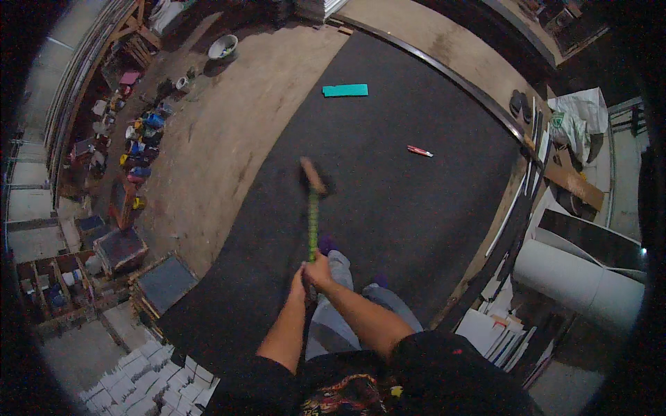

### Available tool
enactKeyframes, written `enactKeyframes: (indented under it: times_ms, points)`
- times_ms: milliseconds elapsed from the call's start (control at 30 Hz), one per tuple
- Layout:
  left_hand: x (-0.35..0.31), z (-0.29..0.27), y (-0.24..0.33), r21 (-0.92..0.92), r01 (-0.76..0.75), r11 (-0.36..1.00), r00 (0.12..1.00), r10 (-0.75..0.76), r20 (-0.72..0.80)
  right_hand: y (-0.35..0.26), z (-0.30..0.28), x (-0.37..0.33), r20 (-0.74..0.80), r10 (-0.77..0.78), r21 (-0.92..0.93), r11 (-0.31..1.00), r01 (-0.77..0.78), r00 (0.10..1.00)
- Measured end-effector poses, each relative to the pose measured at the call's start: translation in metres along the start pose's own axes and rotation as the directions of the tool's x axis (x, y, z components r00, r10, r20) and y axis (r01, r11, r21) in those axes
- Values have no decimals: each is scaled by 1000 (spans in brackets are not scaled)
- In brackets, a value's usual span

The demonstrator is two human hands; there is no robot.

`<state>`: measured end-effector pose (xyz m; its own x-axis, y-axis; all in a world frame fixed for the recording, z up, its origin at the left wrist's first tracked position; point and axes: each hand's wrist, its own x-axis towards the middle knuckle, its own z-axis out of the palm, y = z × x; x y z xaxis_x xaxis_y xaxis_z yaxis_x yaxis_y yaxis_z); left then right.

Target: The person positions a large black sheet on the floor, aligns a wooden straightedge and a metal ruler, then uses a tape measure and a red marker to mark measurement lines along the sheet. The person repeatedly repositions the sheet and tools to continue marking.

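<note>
Both my hands grip the green, patterned handle of a broom (pixel 313 225), one close by the other. My right hand (pixel 318 272) is closed round the handle slightly farther along than my left hand (pixel 299 285), which is closed on it just below and to the left. The brown broom head, blurred, is over the large dark mat (pixel 388 201) beyond my feet. Farther off on the mat lies a flat teal strip (pixel 345 90), with a red-and-white utility knife (pixel 420 151) nearer and to the right.
A metal bar (pixel 444 62) runs along the mat's far right edge. Cans and clutter (pixel 146 132) line the left side, and a white bucket (pixel 223 48) is farther back. Framed screens (pixel 166 281) are stacked near left; large white rolls (pixel 576 281) lie at right.
</note>
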<state>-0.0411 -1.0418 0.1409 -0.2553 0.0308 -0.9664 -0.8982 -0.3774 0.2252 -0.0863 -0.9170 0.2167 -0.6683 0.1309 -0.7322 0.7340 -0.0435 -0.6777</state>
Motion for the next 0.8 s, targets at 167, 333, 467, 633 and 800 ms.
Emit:
enactKeyframes:
  times_ms: [167, 333, 467, 633, 800]
  points:
    - [-61, -5, 67, -156, -101, 982, 994, 107, 26, -84, 14, 23, 469, 15, 42, 998, -39, 883]
    - [-120, 82, 129, -45, -201, 979, 977, 197, -81, -135, -43, 2, 424, -80, 86, 995, 48, 902]
    - [-81, 140, 132, 175, -219, 960, 969, 194, 150, -172, -136, -38, 402, -108, 51, 994, 96, 909]
    - [-112, 288, 98, 128, -172, 977, 908, 106, 406, -188, -262, -89, 244, -82, 57, 996, 70, 966]
    - [-174, 429, 43, 415, -236, 879, 851, -20, 525, -186, -405, -138, 78, -6, 447, 894, -30, 997]
